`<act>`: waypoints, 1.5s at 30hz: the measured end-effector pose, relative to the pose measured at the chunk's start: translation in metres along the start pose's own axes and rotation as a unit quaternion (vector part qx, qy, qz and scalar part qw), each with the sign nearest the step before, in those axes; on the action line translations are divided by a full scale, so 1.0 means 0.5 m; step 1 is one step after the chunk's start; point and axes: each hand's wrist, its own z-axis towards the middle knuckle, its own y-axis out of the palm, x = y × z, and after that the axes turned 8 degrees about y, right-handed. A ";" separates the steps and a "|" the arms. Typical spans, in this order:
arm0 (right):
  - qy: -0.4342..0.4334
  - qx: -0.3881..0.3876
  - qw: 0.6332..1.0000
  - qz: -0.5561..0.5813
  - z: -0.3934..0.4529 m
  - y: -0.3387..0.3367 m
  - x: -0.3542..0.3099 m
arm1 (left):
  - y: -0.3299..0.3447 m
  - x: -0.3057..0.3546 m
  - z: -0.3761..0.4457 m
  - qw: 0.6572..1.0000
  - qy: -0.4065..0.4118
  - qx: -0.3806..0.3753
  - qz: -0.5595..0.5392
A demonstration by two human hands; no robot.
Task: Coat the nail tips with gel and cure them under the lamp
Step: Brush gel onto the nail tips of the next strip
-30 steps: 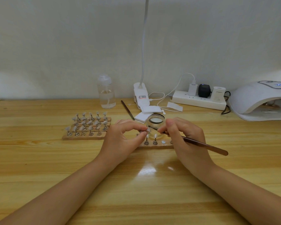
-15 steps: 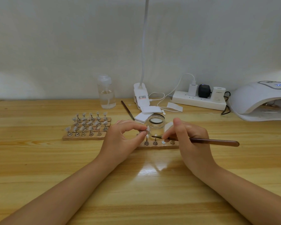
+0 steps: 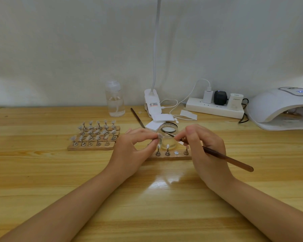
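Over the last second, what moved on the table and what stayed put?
The right hand swung the brush down level, then tilted its bristles back up to the jar rim. The left hand kept pinching the nail tip; both holder boards stayed.

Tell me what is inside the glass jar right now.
The brush tip, held by the right hand, reaches over the glass jar rim. The jar looks clear; any gel is not discernible, and fingers cover its sides.

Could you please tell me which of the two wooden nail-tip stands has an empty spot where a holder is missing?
The near wooden stand between the hands: one bare round disc among its holders. The left wooden stand shows none.
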 end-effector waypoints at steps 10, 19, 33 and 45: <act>0.008 -0.015 1.000 -0.006 0.003 0.008 -0.004 | 0.006 -0.007 -0.001 1.000 0.000 -0.012 -0.008; 0.008 -0.023 0.998 0.052 -0.002 0.003 -0.002 | 0.004 -0.012 -0.001 1.000 -0.005 -0.015 -0.005; 0.000 -0.029 1.000 0.010 0.003 0.007 -0.001 | 0.005 -0.016 0.000 1.000 0.003 -0.009 -0.004; 0.006 -0.004 1.000 0.002 0.007 0.003 -0.003 | 0.005 -0.018 0.000 0.999 0.033 -0.014 0.005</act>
